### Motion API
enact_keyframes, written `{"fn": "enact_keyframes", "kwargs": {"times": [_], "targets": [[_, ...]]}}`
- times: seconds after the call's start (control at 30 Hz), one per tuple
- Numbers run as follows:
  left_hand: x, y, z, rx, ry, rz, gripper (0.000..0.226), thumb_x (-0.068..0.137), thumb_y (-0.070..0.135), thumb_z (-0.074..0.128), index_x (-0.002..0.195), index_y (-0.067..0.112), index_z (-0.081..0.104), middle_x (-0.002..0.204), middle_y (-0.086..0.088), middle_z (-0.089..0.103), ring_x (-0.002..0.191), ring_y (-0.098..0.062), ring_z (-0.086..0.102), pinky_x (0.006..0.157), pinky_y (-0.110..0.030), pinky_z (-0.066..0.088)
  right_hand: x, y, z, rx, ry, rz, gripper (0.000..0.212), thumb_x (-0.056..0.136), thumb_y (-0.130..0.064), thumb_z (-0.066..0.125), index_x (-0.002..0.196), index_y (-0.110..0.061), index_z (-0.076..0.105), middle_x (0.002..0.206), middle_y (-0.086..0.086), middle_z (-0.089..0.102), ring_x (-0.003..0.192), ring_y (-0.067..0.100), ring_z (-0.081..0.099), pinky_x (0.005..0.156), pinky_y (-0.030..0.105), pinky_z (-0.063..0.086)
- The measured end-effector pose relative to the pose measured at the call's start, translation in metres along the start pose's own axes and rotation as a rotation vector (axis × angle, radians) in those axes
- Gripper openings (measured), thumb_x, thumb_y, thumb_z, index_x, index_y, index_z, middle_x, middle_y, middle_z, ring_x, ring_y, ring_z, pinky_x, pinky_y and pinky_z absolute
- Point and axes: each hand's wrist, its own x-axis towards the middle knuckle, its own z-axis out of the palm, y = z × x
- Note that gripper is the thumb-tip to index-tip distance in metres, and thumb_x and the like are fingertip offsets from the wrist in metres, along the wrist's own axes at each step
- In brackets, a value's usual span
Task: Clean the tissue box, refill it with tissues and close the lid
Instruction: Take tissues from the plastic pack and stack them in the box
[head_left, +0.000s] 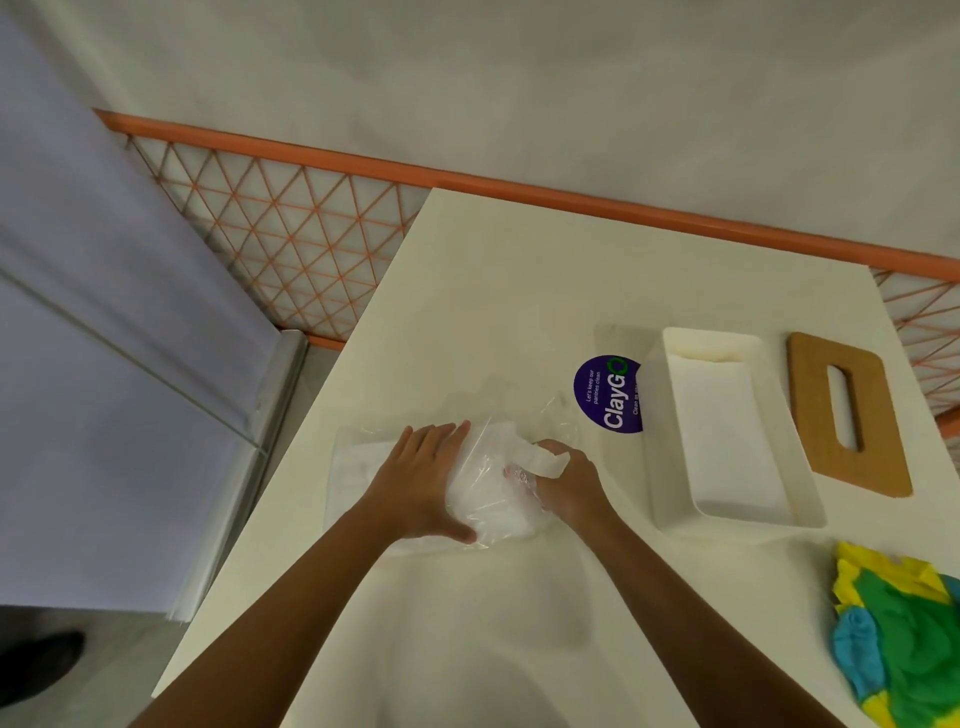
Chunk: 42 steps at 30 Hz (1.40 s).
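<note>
A clear plastic pack of white tissues (488, 493) lies on the white table (519, 291) in front of me. My left hand (421, 478) lies flat on the pack's left part, fingers straight, thumb along its near edge. My right hand (566, 478) grips the pack's right end, its fingers curled round the crumpled plastic and a strip of tissue. To the right stands the white tissue box (727, 431), open, with nothing inside. Its brown wooden lid (847, 415), with a long slot, lies flat further right.
A purple round ClayGo sticker (608, 392) is on the table beside the box. A crumpled green, yellow and blue cloth (904, 639) lies at the near right edge. Left of the table is a pale cabinet (104, 364); an orange lattice rail (291, 244) runs behind.
</note>
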Motion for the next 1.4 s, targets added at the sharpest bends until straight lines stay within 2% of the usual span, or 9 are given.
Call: {"fn": "enact_keyframes", "kwargs": {"times": [0.13, 0.3, 0.47, 0.6, 0.73, 0.9, 1.07, 1.23, 1.4], "targets": [[0.004, 0.001, 0.0, 0.0, 0.021, 0.016, 0.124, 0.056, 0.065, 0.074, 0.148, 0.014, 0.008, 0.152, -0.001, 0.021, 0.14, -0.022, 0.021, 0.117, -0.037, 0.008, 0.008, 0.004, 0.002, 0.036, -0.044, 0.044, 0.034, 0.087, -0.03, 0.062, 0.111, -0.006, 0.061, 0.111, 0.012, 0.066, 0.087, 0.02, 0.057, 0.085, 0.029, 0.047], [0.006, 0.001, 0.0, -0.01, 0.017, 0.024, 0.124, 0.056, 0.065, 0.074, 0.148, 0.015, 0.008, 0.151, -0.002, 0.022, 0.139, -0.022, 0.021, 0.118, -0.038, 0.009, 0.011, 0.003, 0.002, 0.208, -0.13, 0.116, 0.04, 0.081, -0.032, 0.069, 0.106, -0.001, 0.063, 0.096, 0.011, 0.064, 0.09, 0.025, 0.06, 0.08, 0.032, 0.046], [0.003, -0.001, -0.011, -0.095, 0.026, -0.002, 0.122, 0.058, 0.059, 0.077, 0.149, 0.019, 0.006, 0.151, 0.002, 0.02, 0.14, -0.018, 0.017, 0.118, -0.032, 0.006, 0.014, 0.007, -0.016, 0.346, -0.067, 0.02, 0.03, 0.081, -0.001, 0.065, 0.11, -0.006, 0.064, 0.109, 0.01, 0.064, 0.097, 0.022, 0.058, 0.086, 0.033, 0.047], [0.0, -0.002, -0.014, -0.098, 0.031, -0.005, 0.12, 0.06, 0.058, 0.077, 0.149, 0.02, 0.006, 0.15, 0.004, 0.021, 0.137, -0.016, 0.019, 0.116, -0.028, 0.01, 0.013, 0.011, -0.029, 0.631, -0.145, 0.1, 0.011, 0.087, -0.008, 0.055, 0.083, -0.015, 0.063, 0.081, 0.003, 0.062, 0.074, 0.02, 0.058, 0.068, 0.029, 0.047], [0.0, -0.001, -0.012, -0.106, 0.02, -0.01, 0.118, 0.061, 0.056, 0.077, 0.149, 0.02, 0.008, 0.15, 0.005, 0.02, 0.137, -0.016, 0.019, 0.115, -0.027, 0.012, 0.013, 0.017, -0.028, 0.584, -0.22, 0.133, 0.023, 0.088, -0.021, 0.055, 0.104, -0.007, 0.064, 0.095, 0.011, 0.065, 0.084, 0.025, 0.062, 0.067, 0.031, 0.049], [0.001, -0.004, -0.013, -0.13, 0.019, 0.004, 0.116, 0.061, 0.056, 0.077, 0.149, 0.021, 0.008, 0.15, 0.007, 0.02, 0.136, -0.014, 0.019, 0.113, -0.023, 0.012, 0.017, 0.012, -0.035, 0.736, -0.33, 0.063, 0.017, 0.093, -0.015, 0.047, 0.094, -0.014, 0.063, 0.079, 0.002, 0.063, 0.071, 0.017, 0.058, 0.054, 0.022, 0.046], [0.0, -0.006, -0.013, -0.168, 0.019, 0.016, 0.116, 0.06, 0.052, 0.079, 0.148, 0.022, 0.011, 0.149, 0.007, 0.021, 0.135, -0.014, 0.021, 0.111, -0.022, 0.017, 0.015, 0.008, -0.032, 0.49, -0.344, 0.022, 0.021, 0.087, -0.012, 0.061, 0.107, -0.017, 0.063, 0.098, 0.004, 0.066, 0.093, 0.022, 0.062, 0.081, 0.035, 0.049], [0.0, -0.012, -0.014, -0.227, 0.044, 0.012, 0.12, 0.056, 0.053, 0.081, 0.148, 0.023, 0.011, 0.147, 0.009, 0.022, 0.133, -0.013, 0.024, 0.107, -0.02, 0.021, 0.017, 0.006, -0.051, 0.388, -0.128, -0.022, 0.023, 0.087, -0.004, 0.058, 0.106, -0.016, 0.064, 0.101, 0.002, 0.065, 0.093, 0.021, 0.062, 0.077, 0.029, 0.051], [0.0, -0.013, -0.015, -0.238, 0.043, 0.008, 0.122, 0.054, 0.054, 0.082, 0.148, 0.025, 0.009, 0.146, 0.01, 0.022, 0.133, -0.013, 0.024, 0.109, -0.024, 0.024, 0.008, 0.009, -0.054, 0.453, -0.168, -0.024, 0.031, 0.087, -0.004, 0.058, 0.114, -0.019, 0.063, 0.112, 0.006, 0.066, 0.105, 0.025, 0.062, 0.087, 0.038, 0.054]]}}
